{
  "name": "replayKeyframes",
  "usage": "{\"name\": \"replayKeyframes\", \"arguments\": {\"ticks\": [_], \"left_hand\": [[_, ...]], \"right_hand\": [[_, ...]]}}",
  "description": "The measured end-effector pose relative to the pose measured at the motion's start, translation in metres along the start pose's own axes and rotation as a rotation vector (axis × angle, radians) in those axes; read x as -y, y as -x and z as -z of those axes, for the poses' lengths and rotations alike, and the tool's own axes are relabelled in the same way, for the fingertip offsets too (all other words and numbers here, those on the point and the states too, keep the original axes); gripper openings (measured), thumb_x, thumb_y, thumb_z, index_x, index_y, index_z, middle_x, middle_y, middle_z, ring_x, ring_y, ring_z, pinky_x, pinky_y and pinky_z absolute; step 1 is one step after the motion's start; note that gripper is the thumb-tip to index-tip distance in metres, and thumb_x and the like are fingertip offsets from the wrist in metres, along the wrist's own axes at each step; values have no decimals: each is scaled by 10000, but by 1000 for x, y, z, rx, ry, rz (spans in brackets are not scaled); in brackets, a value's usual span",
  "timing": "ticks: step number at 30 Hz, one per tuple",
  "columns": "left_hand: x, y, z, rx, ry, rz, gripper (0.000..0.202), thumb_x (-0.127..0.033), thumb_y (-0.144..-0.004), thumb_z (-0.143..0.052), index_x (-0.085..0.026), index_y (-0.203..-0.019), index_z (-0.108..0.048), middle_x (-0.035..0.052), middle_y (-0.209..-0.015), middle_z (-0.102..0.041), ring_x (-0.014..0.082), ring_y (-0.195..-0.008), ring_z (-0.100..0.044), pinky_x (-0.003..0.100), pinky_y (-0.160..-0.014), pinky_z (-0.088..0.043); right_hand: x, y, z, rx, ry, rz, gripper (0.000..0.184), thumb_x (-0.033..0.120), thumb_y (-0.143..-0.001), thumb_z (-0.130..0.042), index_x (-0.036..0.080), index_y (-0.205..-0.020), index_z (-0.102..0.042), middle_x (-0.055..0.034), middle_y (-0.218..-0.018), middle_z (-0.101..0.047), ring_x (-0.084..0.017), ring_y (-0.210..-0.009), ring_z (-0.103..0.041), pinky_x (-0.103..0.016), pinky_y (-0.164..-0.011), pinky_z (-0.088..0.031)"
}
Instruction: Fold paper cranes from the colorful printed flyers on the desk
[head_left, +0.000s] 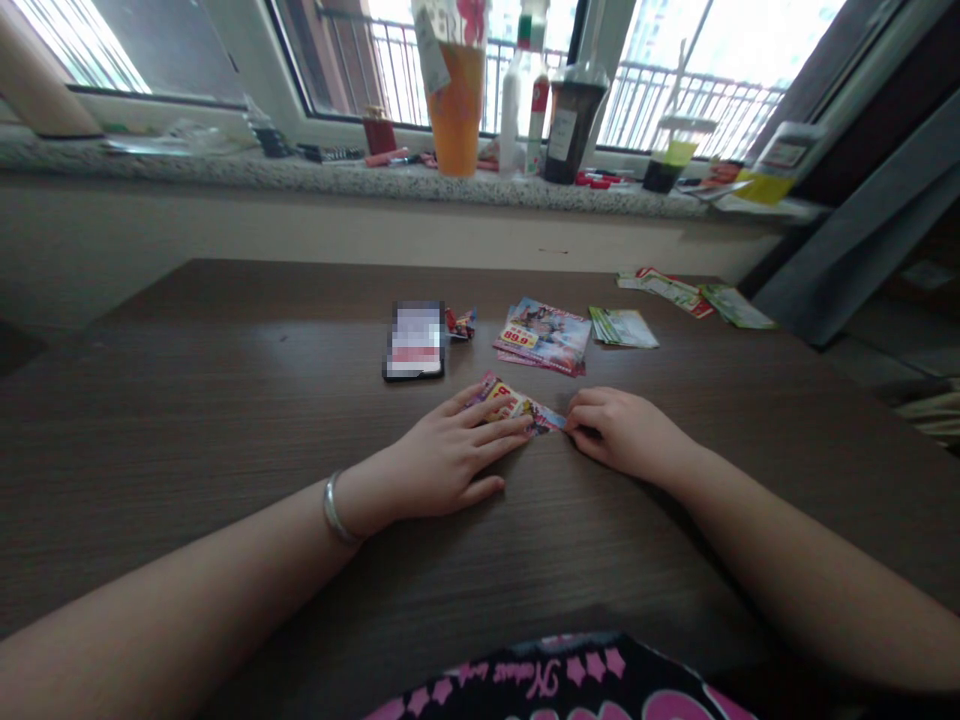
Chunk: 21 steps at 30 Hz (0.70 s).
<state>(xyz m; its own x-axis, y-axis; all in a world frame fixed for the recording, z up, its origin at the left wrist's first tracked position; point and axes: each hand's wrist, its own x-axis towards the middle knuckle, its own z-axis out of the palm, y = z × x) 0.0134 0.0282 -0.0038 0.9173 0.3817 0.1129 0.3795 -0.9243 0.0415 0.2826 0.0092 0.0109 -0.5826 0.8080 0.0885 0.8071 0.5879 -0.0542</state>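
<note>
A colourful printed sheet of paper [517, 402], folded to a narrow pointed shape, lies on the brown table [225, 430]. Across its left part my left hand [457, 450] rests flat, fingers stretched out, with a silver bangle at the wrist. My right hand [619, 425] pinches the paper's right tip between thumb and fingers. Just beyond, a small stack of printed leaflets [547, 333] bears a yellow price mark. To its left lie a phone [415, 342] with a blurred screen and a small red and blue folded piece [460, 324].
Green and white paper slips [624, 328] lie right of the leaflets, with more strips [675, 290] near the far right edge. On the granite windowsill [300, 178] stand an orange drink cup [456, 110], a dark drink cup [571, 125], bottles and small items.
</note>
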Motion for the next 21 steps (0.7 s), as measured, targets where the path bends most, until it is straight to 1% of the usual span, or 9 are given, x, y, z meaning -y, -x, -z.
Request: {"name": "replayKeyframes", "arguments": {"ticks": [2,4,11,18,21], "left_hand": [[-2,0,1,-6,13,6,556,-471,-958,-391,-248,-1461,-309,11,-1488,-394,216,-1427,-229,401,-1187,-12],[-2,0,0,3,28,6,553,-466,-964,-385,-245,-1464,-298,12,-1491,-390,206,-1423,-242,389,-1184,-11],[4,0,-6,50,75,15,563,-475,-964,-386,-257,-1470,-269,23,-1515,-345,225,-1437,-198,417,-1176,-42],[4,-2,-5,57,105,12,574,-481,-957,-400,-255,-1469,-273,19,-1527,-322,235,-1440,-185,413,-1179,-39],[5,-1,-6,56,105,6,578,-491,-957,-395,-253,-1470,-272,20,-1528,-320,236,-1440,-184,414,-1180,-29]], "right_hand": [[0,0,1,8,16,-12,161,219,-880,-522,196,-840,-677,-42,-872,-638,-167,-830,-596,-271,-753,-436],[1,0,4,24,48,-36,156,220,-873,-527,199,-849,-680,-40,-872,-638,-170,-824,-599,-270,-730,-429],[2,3,10,102,156,-100,163,239,-869,-521,220,-858,-683,-30,-872,-645,-168,-799,-606,-259,-652,-393],[1,3,15,138,179,-95,161,232,-871,-515,224,-858,-675,-23,-915,-662,-166,-835,-617,-256,-668,-403],[1,5,17,152,228,-97,178,222,-877,-507,208,-815,-673,-33,-904,-676,-175,-833,-622,-259,-655,-410]]}}
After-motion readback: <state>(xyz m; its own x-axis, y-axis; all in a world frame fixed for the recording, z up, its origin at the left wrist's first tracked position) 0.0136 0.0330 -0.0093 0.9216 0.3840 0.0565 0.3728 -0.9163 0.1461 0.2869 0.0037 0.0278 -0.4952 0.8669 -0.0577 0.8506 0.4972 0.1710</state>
